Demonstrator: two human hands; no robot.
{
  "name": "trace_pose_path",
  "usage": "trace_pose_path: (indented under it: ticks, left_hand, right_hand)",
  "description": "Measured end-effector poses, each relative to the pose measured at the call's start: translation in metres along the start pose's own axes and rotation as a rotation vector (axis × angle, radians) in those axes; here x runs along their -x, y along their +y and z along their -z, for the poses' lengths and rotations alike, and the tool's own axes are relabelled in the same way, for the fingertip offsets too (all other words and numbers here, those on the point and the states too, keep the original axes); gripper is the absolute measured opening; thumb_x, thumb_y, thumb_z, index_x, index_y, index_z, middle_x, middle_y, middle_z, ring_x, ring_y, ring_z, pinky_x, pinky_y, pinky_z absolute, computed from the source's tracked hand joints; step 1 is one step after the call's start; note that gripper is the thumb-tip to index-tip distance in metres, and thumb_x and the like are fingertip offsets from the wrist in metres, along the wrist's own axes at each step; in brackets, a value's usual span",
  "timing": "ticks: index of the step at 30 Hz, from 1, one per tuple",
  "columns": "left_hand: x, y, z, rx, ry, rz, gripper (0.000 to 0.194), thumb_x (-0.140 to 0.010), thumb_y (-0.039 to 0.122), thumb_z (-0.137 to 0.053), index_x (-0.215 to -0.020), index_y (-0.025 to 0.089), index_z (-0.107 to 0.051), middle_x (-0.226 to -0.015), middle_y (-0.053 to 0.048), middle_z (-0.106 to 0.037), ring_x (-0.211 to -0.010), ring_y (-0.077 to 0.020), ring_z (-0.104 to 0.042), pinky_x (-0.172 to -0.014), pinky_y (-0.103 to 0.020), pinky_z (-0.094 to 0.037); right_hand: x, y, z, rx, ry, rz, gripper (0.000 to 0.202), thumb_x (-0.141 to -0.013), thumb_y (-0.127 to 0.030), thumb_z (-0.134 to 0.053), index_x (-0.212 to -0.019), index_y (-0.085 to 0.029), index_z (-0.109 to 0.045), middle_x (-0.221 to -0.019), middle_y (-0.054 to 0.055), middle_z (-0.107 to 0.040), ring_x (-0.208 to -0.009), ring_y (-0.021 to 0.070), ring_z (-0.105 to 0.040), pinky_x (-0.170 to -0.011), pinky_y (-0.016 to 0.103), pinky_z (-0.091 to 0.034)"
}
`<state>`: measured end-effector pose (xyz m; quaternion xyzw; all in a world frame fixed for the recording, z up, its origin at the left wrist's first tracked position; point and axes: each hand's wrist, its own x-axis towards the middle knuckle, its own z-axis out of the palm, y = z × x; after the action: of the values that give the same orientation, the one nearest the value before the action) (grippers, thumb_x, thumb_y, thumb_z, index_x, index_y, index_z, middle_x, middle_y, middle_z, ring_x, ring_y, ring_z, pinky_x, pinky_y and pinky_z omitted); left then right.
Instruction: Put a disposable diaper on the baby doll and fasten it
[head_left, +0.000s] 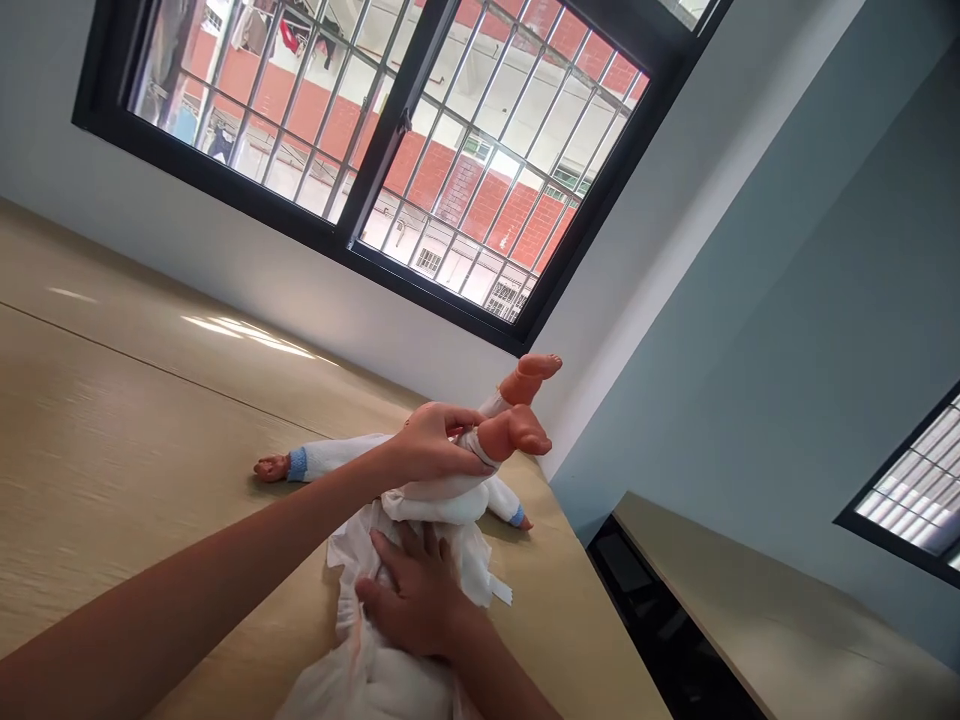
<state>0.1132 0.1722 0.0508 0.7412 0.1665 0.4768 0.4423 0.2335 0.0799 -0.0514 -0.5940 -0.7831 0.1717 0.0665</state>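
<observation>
A baby doll (pixel 446 490) in white clothing lies on its back on the table, with both bare feet raised. My left hand (pixel 431 442) is closed around its lower leg, just behind the nearer foot (pixel 517 432); how far it grips the other leg is hidden. White sleeves with blue cuffs stretch out to both sides of the doll, and its head is not visible. Beneath the doll's bottom an unfolded white diaper (pixel 349 560) spreads toward me. My right hand (pixel 416 595) rests on it, palm down and fingers apart, the fingertips near the doll's seat.
The light wooden table (pixel 150 420) runs up to the wall, its right edge dropping off beside the doll. A barred window (pixel 352 230) with a black frame is above. Another wooden-topped table (pixel 750 590) with a dark front stands to the right.
</observation>
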Motion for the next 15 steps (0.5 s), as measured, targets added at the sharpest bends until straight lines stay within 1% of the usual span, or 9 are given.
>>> trace_pose_path:
  ticks: [2, 5, 7, 9, 12, 15]
  left_hand:
    - [0.0, 0.004, 0.002, 0.061, -0.028, -0.01, 0.036, -0.06, 0.036, -0.08, -0.09, 0.017, -0.073, -0.075, 0.001, -0.061, -0.073, -0.0176, -0.055, -0.063, -0.026, -0.04]
    - [-0.001, 0.01, 0.005, 0.147, -0.07, -0.043, 0.033, -0.065, 0.032, -0.078, -0.093, 0.016, -0.071, -0.077, 0.001, -0.06, -0.076, -0.0164, -0.054, -0.065, -0.025, -0.039]
    - [0.0, 0.013, 0.007, 0.162, -0.062, -0.048, 0.032, -0.067, 0.03, -0.077, -0.095, 0.017, -0.071, -0.079, 0.001, -0.06, -0.077, -0.0162, -0.054, -0.066, -0.025, -0.039]
    - [0.001, 0.015, 0.009, 0.149, -0.052, -0.034, 0.031, -0.068, 0.029, -0.076, -0.096, 0.017, -0.071, -0.081, 0.001, -0.06, -0.079, -0.0165, -0.054, -0.067, -0.025, -0.039]
    - [0.001, 0.015, 0.011, 0.143, -0.062, -0.035, 0.029, -0.069, 0.027, -0.076, -0.095, 0.016, -0.071, -0.082, 0.0, -0.06, -0.08, -0.0164, -0.054, -0.068, -0.025, -0.039]
    - [0.001, 0.013, 0.013, 0.136, -0.059, -0.029, 0.029, -0.069, 0.028, -0.076, -0.095, 0.017, -0.071, -0.078, 0.001, -0.058, -0.076, -0.0156, -0.053, -0.065, -0.025, -0.037]
  right_hand:
    - [0.003, -0.006, -0.005, -0.02, -0.031, 0.004, 0.07, -0.091, -0.071, -0.041, -0.153, -0.04, -0.029, -0.164, 0.004, -0.01, -0.147, 0.0435, 0.002, -0.114, 0.066, 0.0]
    - [0.001, -0.02, -0.014, -0.041, -0.047, 0.03, 0.075, -0.087, -0.078, -0.039, -0.153, -0.042, -0.028, -0.164, 0.004, -0.01, -0.147, 0.0457, 0.003, -0.112, 0.069, -0.001]
    - [-0.009, -0.028, -0.021, -0.06, -0.025, 0.017, 0.078, -0.086, -0.08, -0.037, -0.153, -0.041, -0.027, -0.164, 0.003, -0.008, -0.146, 0.0468, 0.003, -0.111, 0.071, 0.0]
    - [-0.024, -0.032, -0.026, -0.08, 0.011, -0.027, 0.081, -0.085, -0.081, -0.037, -0.154, -0.04, -0.026, -0.164, 0.003, -0.006, -0.146, 0.047, 0.003, -0.11, 0.072, 0.002]
    - [-0.043, -0.027, -0.028, -0.101, 0.056, -0.05, 0.081, -0.085, -0.081, -0.037, -0.154, -0.039, -0.025, -0.164, 0.002, -0.004, -0.147, 0.0432, 0.004, -0.112, 0.07, 0.003]
    - [-0.049, -0.012, -0.02, -0.061, 0.108, -0.032, 0.079, -0.086, -0.078, -0.04, -0.153, -0.037, -0.029, -0.164, 0.003, -0.007, -0.148, 0.0421, 0.005, -0.113, 0.069, 0.002]
